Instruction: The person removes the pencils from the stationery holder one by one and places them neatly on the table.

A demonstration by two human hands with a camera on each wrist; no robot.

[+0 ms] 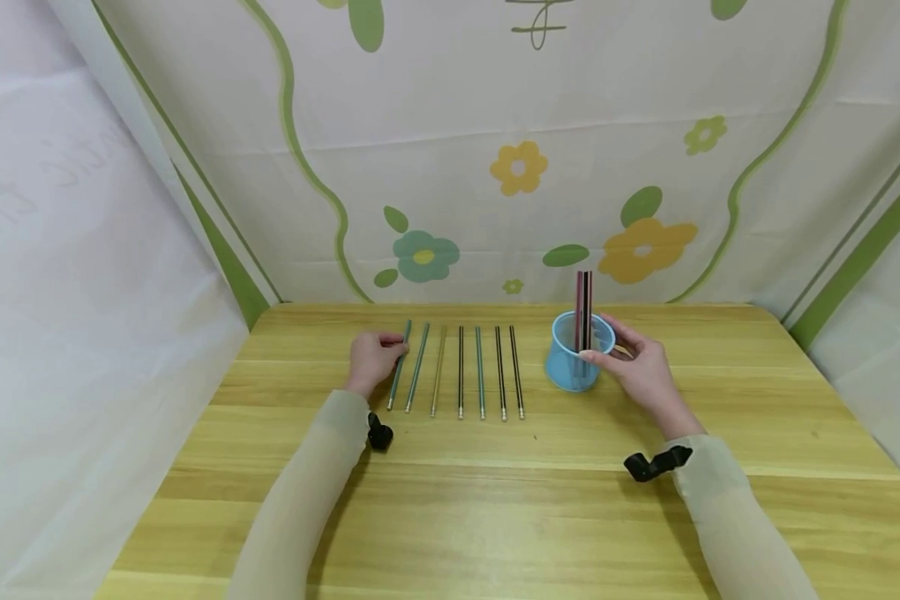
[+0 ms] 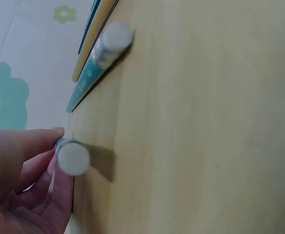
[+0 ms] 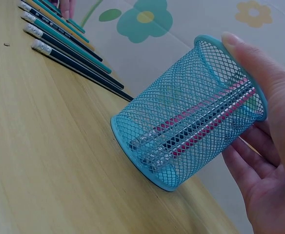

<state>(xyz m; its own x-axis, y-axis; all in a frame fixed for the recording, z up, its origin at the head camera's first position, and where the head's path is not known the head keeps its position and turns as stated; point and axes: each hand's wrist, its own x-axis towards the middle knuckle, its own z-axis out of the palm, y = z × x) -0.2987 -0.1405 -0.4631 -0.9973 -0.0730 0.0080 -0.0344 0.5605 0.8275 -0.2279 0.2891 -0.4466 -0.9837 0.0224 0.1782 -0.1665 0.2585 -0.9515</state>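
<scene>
My left hand (image 1: 373, 360) pinches the leftmost teal pencil (image 1: 397, 385) between thumb and fingers. In the left wrist view its white eraser end (image 2: 73, 158) faces the camera, over the tabletop. To its right another teal pencil (image 1: 417, 367), a yellow pencil (image 1: 438, 371), and several black or teal ones lie in a spaced row, erasers toward me. My right hand (image 1: 645, 375) grips the rim of a light blue mesh pencil cup (image 3: 176, 92), thumb at the near side. The cup stands upright, holding a few red and black striped pencils (image 1: 583, 304), eraser ends down.
The wooden table (image 1: 525, 525) runs back to a white cloth backdrop (image 1: 435, 167) printed with flowers. Cloth walls (image 1: 105, 275) stand at both sides. A small dark speck (image 3: 7, 45) lies near the pencil row. Each wrist wears a black camera mount (image 1: 656, 463).
</scene>
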